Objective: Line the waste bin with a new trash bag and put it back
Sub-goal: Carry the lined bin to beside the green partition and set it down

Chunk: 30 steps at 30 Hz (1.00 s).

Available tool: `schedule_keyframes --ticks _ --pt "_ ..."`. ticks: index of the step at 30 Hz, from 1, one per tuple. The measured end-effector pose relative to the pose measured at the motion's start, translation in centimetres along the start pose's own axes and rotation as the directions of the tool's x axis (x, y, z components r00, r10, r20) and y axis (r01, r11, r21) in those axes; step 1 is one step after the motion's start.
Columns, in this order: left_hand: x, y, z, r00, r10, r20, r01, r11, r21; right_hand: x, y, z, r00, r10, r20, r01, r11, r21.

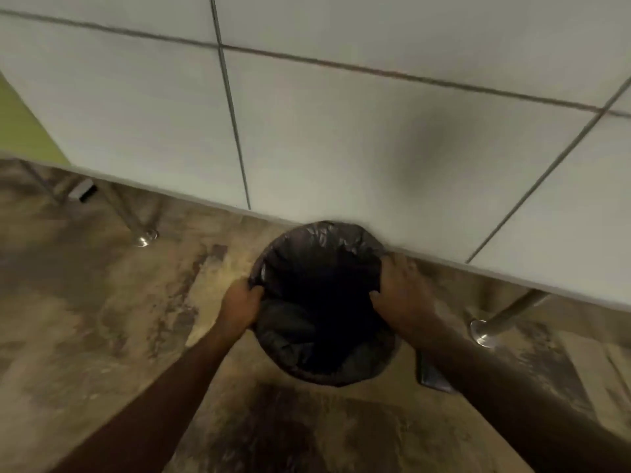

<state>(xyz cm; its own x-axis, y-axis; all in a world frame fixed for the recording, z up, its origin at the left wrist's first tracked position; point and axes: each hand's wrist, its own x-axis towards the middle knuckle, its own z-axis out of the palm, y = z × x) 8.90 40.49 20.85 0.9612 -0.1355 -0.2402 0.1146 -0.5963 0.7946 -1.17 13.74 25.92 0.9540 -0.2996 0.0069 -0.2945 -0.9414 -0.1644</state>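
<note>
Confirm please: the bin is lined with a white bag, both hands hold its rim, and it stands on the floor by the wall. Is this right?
One detail is wrong: the bag lining the bin is black, not white, as the head view shows. The rest holds: the left hand and right hand hold the rim, and the bin stands on the floor by the wall.

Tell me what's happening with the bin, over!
Left hand and right hand gripping bin rim. Black trash bag already lining the waste bin, bin at the table edge. Table leg close on right.
</note>
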Motion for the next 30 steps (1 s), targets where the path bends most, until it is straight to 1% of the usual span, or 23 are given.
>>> schedule_keyframes --ticks 2,5,7,9,11,12,14,16,18,22,25,28,30 --pt "-1.5 3.5 -2.8 1.0 -0.03 0.0 0.03 0.999 -0.019 -0.2 -0.1 -4.4 0.999 -0.002 0.046 0.0 0.998 0.058" --pt "-4.3 8.9 -7.2 0.998 -0.06 -0.024 0.061 0.998 0.002 0.4 -0.4 -10.6 0.986 0.023 0.167 -0.051 0.985 0.164" --pt "-6.5 12.1 -10.4 0.996 -0.079 -0.046 0.079 0.997 -0.018 0.7 -1.4 -14.8 0.977 0.03 0.211 -0.083 0.965 0.249" --pt "-8.3 14.8 -13.9 0.99 -0.115 -0.08 0.113 0.993 -0.032 0.9 -2.7 -18.6 0.976 0.073 0.203 -0.14 0.931 0.338" --pt "-9.5 16.9 -17.3 0.983 -0.154 -0.103 0.151 0.988 -0.04 1.3 -4.1 -22.1 0.981 0.099 0.166 -0.158 0.904 0.398" --pt "-10.1 17.7 -18.9 0.979 -0.174 -0.11 0.168 0.984 -0.062 1.6 -4.9 -23.7 0.98 0.106 0.169 -0.169 0.89 0.422" --pt "-11.1 19.1 -22.1 0.969 -0.207 -0.132 0.192 0.974 -0.116 2.5 -6.8 -26.5 0.975 0.097 0.202 -0.18 0.876 0.447" --pt "-11.7 20.0 -25.4 0.96 -0.232 -0.158 0.206 0.965 -0.163 3.6 -9.1 -28.5 0.975 0.051 0.218 -0.152 0.865 0.478" --pt "-11.8 20.0 -28.8 0.945 -0.284 -0.16 0.235 0.934 -0.269 4.6 -12.3 -30.1 0.973 0.018 0.23 -0.142 0.835 0.532" --pt "-10.9 19.2 -36.2 0.918 -0.329 -0.222 0.266 0.925 -0.271 7.0 -20.5 -31.8 0.973 0.005 0.23 -0.147 0.782 0.605" --pt "-9.1 16.8 -42.3 0.911 -0.313 -0.269 0.254 0.939 -0.234 8.8 -27.4 -31.9 0.971 -0.037 0.236 -0.108 0.813 0.573" --pt "-6.8 13.4 -48.6 0.908 -0.294 -0.298 0.244 0.95 -0.192 10.8 -34.7 -31.5 0.976 -0.065 0.206 -0.059 0.836 0.545" --pt "-5.3 11.4 -52.6 0.899 -0.304 -0.316 0.237 0.943 -0.233 12.4 -39.7 -31.3 0.976 -0.065 0.208 -0.063 0.83 0.555"
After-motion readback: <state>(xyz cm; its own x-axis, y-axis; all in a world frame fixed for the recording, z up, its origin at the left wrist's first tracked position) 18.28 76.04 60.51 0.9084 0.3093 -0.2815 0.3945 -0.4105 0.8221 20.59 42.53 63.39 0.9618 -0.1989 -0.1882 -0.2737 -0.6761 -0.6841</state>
